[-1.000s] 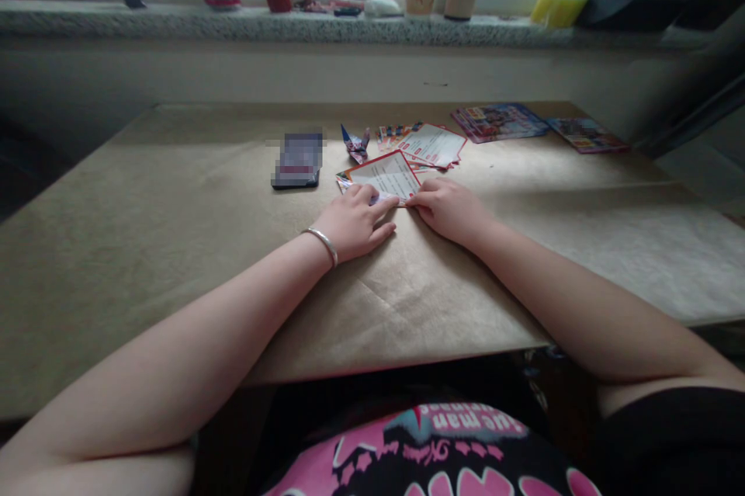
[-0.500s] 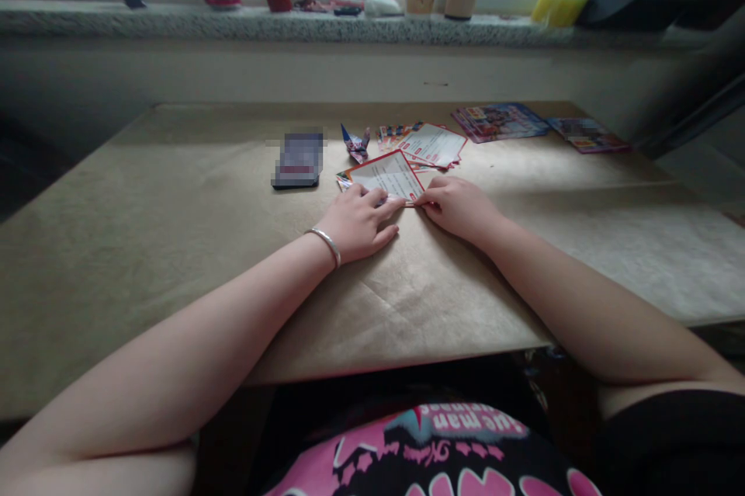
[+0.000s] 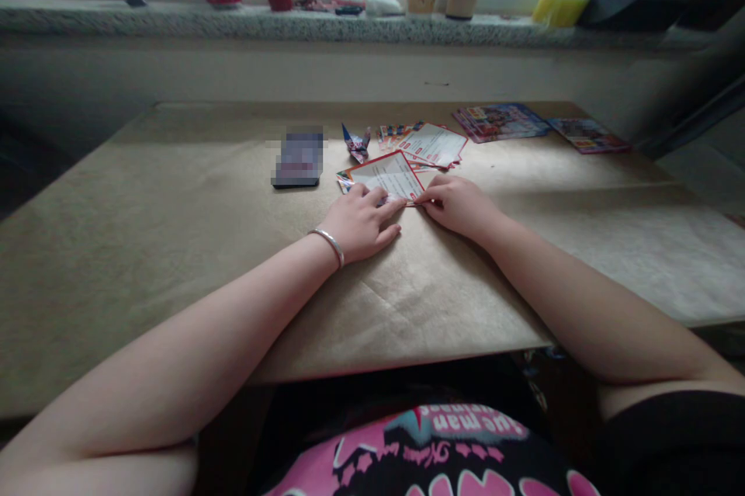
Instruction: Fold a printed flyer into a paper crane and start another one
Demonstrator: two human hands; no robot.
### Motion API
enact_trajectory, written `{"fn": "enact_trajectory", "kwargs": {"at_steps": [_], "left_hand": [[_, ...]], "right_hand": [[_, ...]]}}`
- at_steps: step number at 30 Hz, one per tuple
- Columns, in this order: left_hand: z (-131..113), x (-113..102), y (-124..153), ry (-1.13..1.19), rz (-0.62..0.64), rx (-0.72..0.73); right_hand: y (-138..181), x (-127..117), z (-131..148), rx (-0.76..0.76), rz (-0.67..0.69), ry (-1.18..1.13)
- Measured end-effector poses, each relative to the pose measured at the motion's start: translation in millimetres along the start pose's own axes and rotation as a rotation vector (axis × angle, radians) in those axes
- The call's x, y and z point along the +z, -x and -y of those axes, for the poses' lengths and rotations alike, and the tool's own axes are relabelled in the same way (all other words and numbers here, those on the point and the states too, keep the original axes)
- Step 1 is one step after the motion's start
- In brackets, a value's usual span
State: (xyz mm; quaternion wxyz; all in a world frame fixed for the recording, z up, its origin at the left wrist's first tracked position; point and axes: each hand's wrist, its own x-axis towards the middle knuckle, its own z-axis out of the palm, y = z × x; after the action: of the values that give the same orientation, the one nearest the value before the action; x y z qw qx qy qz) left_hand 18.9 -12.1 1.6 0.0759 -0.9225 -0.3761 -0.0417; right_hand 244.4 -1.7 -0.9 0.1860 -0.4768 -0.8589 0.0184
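Note:
A printed sheet of paper, white with a red border and a colored left corner, lies flat on the table in front of me. My left hand rests on its near left part, fingers spread and pressing down; a silver bangle circles that wrist. At the sheet's near right corner, my right hand pinches the edge between thumb and forefinger. The fingers hide part of the near edge. Just beyond the sheet stands a folded paper crane in blue and pink.
A dark blurred-out flat object lies left of the crane. Behind the sheet are fanned printed papers. Colorful booklets and another stack lie at the back right. Bottles and other items line the windowsill.
Hardly anything differs. My left hand has shifted very slightly to the right on the sheet; my right hand keeps its pinch at the corner.

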Motion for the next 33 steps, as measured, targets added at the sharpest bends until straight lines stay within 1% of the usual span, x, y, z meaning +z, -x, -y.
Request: {"fn": "enact_trajectory", "kwargs": {"at_steps": [5,9,11,13,17,19,25,29,33], "left_hand": [[0.4,0.6,0.9,-0.011,-0.001,-0.002],[0.8,0.9,1.6,-0.013,-0.006,0.0],[0.7,0.4,1.7,-0.017,-0.007,0.002],[0.3,-0.5,1.7,-0.018,-0.008,-0.005],[-0.7,-1.6,1.6,-0.031,-0.011,-0.012],[-1.2,-1.8,1.6,-0.034,-0.008,-0.017],[-1.9,-3.2,1.6,-0.046,0.007,-0.017],[-1.2,-3.2,0.9,-0.061,0.004,0.002],[-0.4,-2.5,0.5,-0.066,-0.004,0.013]], "right_hand": [[-0.7,0.3,-2.4,0.022,-0.023,-0.061],[0.9,-2.1,-8.4,0.169,-0.035,-0.17],[2.5,-4.0,-11.7,0.213,-0.047,-0.21],[4.2,-5.9,-13.6,0.172,-0.069,-0.198],[5.9,-8.0,-8.8,-0.053,-0.076,-0.056],[5.9,-8.0,-3.9,-0.112,-0.05,0.014],[4.3,-7.9,2.9,-0.104,0.017,0.101],[4.1,-9.2,-0.6,-0.097,0.035,0.107],[4.2,-9.6,-7.1,-0.061,0.043,0.065]]}}
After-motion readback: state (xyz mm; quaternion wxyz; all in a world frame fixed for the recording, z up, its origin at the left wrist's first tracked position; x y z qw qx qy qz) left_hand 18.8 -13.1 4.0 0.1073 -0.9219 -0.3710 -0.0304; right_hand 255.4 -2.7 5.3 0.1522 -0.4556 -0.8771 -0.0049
